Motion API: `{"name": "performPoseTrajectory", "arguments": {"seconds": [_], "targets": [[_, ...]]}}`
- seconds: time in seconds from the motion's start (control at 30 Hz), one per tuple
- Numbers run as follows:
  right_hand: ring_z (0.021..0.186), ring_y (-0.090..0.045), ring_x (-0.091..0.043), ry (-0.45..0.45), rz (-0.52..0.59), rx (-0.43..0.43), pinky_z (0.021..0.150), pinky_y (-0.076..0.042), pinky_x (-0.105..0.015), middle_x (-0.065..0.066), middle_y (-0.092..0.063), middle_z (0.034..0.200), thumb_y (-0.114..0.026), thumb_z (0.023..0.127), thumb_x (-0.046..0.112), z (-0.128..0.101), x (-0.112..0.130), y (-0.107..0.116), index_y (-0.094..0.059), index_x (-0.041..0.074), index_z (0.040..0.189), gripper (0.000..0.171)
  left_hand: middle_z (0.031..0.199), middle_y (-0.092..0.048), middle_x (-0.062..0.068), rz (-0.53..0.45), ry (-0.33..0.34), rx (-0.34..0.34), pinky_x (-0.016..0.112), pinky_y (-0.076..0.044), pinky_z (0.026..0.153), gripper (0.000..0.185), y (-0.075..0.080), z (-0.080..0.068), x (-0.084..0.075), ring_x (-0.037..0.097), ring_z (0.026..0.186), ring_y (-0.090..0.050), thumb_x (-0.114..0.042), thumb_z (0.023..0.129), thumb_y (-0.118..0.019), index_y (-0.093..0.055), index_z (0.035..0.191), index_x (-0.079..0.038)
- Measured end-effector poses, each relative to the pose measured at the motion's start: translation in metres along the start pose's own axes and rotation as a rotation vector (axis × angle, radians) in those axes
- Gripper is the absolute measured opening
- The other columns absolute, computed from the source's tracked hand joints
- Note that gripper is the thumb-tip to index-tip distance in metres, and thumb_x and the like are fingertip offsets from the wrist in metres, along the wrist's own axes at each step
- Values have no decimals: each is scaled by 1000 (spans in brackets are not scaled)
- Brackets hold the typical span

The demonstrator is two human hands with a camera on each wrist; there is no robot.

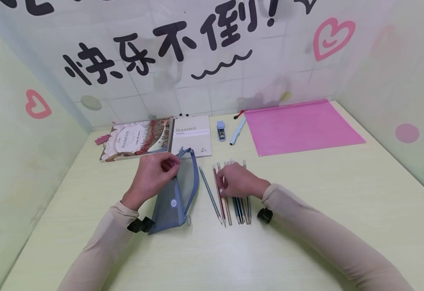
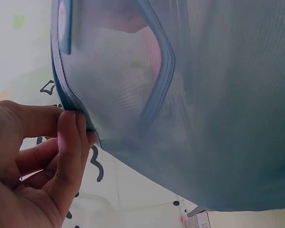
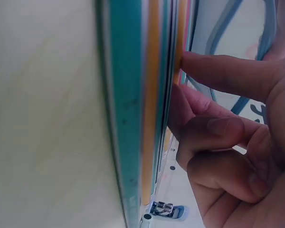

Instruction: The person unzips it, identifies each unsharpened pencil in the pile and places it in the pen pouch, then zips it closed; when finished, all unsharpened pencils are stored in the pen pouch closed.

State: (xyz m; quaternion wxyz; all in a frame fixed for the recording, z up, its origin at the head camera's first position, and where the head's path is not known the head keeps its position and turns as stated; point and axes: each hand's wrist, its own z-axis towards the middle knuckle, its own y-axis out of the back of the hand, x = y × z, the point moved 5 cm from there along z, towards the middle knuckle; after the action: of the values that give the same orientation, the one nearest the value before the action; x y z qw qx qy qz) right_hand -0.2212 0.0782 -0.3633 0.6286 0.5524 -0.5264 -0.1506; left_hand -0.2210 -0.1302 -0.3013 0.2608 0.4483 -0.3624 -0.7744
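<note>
Left hand [image 1: 153, 174] is pinching the zipper edge of a blue-grey mesh pencil pouch [image 1: 173, 200], thumb and fingers curled on the rim so the mouth stands open. Nothing shows inside through the mesh from the wrist view. The pouch lies lengthwise toward the person, mouth at the far end.

Just to its right sits a row of pencils [image 1: 234, 204], long axes running front to back, tips toward the person. Right hand [image 1: 238, 181] is down on them, fingers curled against the shafts; whether it has actually closed on one, can't tell. Pouch opening is near, left of that hand.
</note>
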Motion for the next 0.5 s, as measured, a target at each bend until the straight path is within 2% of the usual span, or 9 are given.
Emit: {"name": "performPoseTrajectory", "arguments": {"seconds": [0.17,0.33,0.43,0.5], "targets": [[65,-54,-13,-77,-67,-43,59,-43,-23,1,-61,71,-84,77,15,2,7,-2,-72,8,82,15,81,-75,10,-24,11,0,24,-57,62,9,1,1,1,16,68,-69,-3,88,-68,-77,92,-3],[64,-46,-18,-125,-110,-92,53,-35,-24,0,-45,61,-81,74,5,1,16,-2,-72,5,78,10,81,-75,10,-34,21,3,21,-56,60,9,2,1,2,16,67,-69,-4,88,-69,-77,92,-4],[73,-52,-20,-137,-100,-106,58,-40,-25,-2,-60,68,-77,73,0,2,18,-3,-77,5,86,14,80,-75,10,-45,25,3,21,-55,59,10,2,1,3,16,67,-69,-4,89,-68,-77,92,-4],[83,-57,-23,-142,-68,-108,67,-46,-28,-5,-72,84,-75,72,-2,3,16,-3,-79,6,97,26,80,-75,11,-48,28,0,21,-55,59,10,2,1,3,16,67,-69,-4,88,-69,-77,92,-3]]}}
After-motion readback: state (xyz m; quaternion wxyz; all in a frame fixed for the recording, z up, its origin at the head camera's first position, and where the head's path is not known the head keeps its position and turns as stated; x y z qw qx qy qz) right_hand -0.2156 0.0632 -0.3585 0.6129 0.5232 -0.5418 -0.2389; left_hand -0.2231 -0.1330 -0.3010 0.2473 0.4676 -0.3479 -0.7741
